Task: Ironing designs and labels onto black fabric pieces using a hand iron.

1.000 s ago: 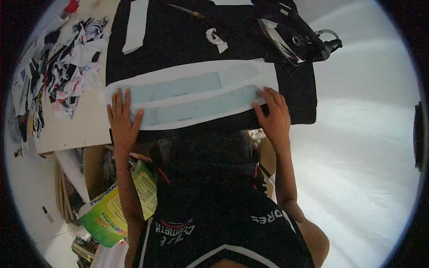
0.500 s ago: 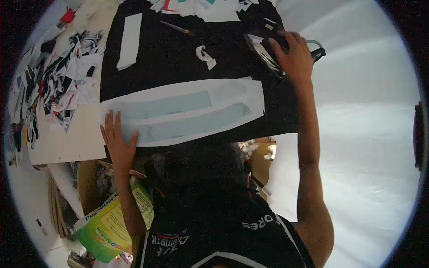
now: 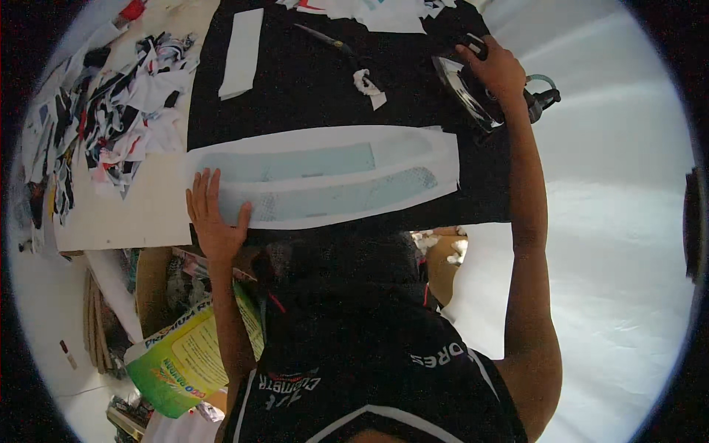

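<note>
A long white sheet [image 3: 413,189] with two pale blue-grey strips lies across the black cloth in front of me. The strips are an upper one [image 3: 310,162] and a lower one [image 3: 354,193], and the lower one has a mottled right end. My left hand [image 3: 216,221] rests flat, fingers apart, on the sheet's left end. At the far right of the cloth, my right hand [image 3: 502,72] is closed round the handle of a clothes iron [image 3: 465,94]. The iron sits to the right of the sheet's far edge, apart from it. My right palm hides part of its body.
Scissors [image 3: 325,38] lie beyond the sheet, a crumpled white scrap [image 3: 367,85] at their handle end. A white strip [image 3: 242,55] lies farther left. Fabric scraps pile up on the left [image 3: 140,111] and at the far edge [image 3: 369,13]. A green-yellow bag [image 3: 185,362] stands below the table.
The whole view has shifted, so the table appears farther right and slightly higher. My left hand stays on the sheet. My right hand remains on the iron, its fingers now more closed round the handle.
</note>
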`<action>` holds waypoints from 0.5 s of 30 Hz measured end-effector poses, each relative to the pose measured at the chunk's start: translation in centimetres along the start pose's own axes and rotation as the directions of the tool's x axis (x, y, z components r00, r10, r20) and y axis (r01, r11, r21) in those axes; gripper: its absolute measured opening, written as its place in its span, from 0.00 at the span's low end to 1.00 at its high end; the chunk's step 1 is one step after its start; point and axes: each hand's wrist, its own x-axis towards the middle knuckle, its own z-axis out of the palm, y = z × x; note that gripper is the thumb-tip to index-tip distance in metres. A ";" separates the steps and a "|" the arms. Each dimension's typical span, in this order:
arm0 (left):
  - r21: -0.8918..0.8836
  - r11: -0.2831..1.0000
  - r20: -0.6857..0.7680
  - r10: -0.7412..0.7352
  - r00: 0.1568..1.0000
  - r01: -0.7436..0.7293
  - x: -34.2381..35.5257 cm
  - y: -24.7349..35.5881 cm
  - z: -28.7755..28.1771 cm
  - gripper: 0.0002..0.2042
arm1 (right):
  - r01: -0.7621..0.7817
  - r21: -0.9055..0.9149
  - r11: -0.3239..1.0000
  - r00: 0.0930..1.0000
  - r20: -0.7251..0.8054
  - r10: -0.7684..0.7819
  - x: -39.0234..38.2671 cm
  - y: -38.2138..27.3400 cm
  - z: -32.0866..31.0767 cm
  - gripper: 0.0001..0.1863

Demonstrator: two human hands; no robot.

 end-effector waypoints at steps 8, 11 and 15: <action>0.015 1.000 0.005 -0.011 1.000 0.011 0.1 -0.2 0.2 0.34 | -0.012 -0.022 1.000 1.000 -0.021 0.011 -0.3 -0.3 -0.3 0.39; 0.026 1.000 0.000 -0.002 1.000 0.002 0.0 -0.6 0.4 0.34 | -0.023 -0.018 1.000 1.000 -0.015 0.023 -0.4 -0.9 -0.7 0.39; 0.036 0.999 0.007 -0.022 1.000 0.022 -0.2 0.0 -0.4 0.35 | -0.064 -0.042 0.997 0.997 0.028 0.065 -0.7 -2.0 -1.4 0.40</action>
